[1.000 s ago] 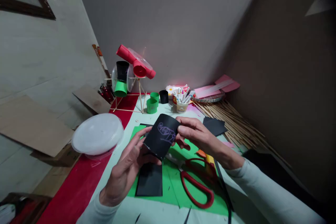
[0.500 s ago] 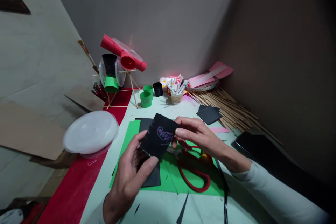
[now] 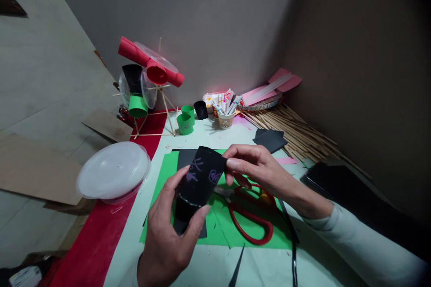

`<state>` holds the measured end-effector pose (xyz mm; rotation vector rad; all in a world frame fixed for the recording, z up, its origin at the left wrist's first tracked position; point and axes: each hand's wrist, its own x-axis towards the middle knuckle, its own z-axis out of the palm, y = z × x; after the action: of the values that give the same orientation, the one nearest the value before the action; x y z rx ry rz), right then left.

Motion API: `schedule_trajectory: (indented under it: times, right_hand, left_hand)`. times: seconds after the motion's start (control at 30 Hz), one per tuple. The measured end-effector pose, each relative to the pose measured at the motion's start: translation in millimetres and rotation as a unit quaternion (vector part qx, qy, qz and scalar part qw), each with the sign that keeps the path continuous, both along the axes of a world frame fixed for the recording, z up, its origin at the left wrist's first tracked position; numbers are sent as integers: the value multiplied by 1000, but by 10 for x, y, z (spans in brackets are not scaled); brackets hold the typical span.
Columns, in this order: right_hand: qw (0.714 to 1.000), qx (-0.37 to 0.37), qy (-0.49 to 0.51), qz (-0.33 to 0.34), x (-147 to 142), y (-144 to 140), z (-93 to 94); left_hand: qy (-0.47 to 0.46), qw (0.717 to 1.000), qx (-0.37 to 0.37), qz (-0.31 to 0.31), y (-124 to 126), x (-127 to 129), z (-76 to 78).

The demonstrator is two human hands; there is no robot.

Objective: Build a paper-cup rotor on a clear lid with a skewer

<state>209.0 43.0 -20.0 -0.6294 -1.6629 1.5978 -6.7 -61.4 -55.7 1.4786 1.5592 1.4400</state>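
Note:
A curved piece of black paper [image 3: 198, 184] with purple drawings is held up between both hands. My left hand [image 3: 173, 224] closes round its lower left side, thumb at the bottom edge. The fingertips of my right hand [image 3: 249, 166] pinch its right edge. Below it lie green sheets [image 3: 215, 228] and a strip of black paper [image 3: 184, 158]. Red-handled scissors [image 3: 251, 222] rest on the green, under my right hand, their blades partly hidden by the black paper.
Behind stand small green paper tubes [image 3: 185, 124], a black tube [image 3: 201, 110] and a cup of markers [image 3: 226, 119]. A stick frame with paper tubes [image 3: 148, 60] stands at back left. White plastic lids [image 3: 112, 170] lie left; wooden sticks [image 3: 292, 132] and black squares [image 3: 269, 140] lie right.
The black paper has gone from nearly flat to curved into a tube-like shape, showing more purple marks. Both hands keep hold of it; the view has shifted slightly.

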Motion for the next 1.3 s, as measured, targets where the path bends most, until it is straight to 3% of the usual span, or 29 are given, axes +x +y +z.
schedule_trajectory:
  times: [0.23, 0.4, 0.5, 0.57, 0.67, 0.73, 0.9, 1.0, 1.1, 1.3]
  right_hand:
    - [1000, 1, -10, 3, 18, -9, 13]
    - [999, 26, -29, -9, -7, -18, 42]
    - [995, 74, -53, -27, 2, 6, 50]
    - [990, 115, -72, -37, 29, 24, 54]
    - [978, 181, -99, -28, 66, 23, 59]
    - [967, 226, -114, -11, 68, -4, 64]
    - [937, 320, -137, 12, 26, -101, 89]
    - [910, 386, -148, -31, 19, -121, 122]
    - [877, 457, -130, -72, 6, -148, 161]
    - [820, 537, -197, 5, -143, -353, 108]
  left_hand:
    - [143, 988, 45, -18, 19, 17, 23]
    - [187, 979, 76, 13, 49, 74, 44]
    - [110, 993, 27, -11, 57, 41, 14]
    - [13, 997, -37, -72, 82, -15, 3]
    - [-103, 974, -100, -176, 142, -94, 12]
    - [-128, 963, -127, -202, 175, -105, 26]
    - [-132, 954, -183, -198, 185, -10, 53]
    - [-137, 955, -196, -175, 169, 31, 55]
    - [-131, 965, -176, -146, 169, 36, 29]
    - [-143, 975, -90, -141, 282, -7, -170]
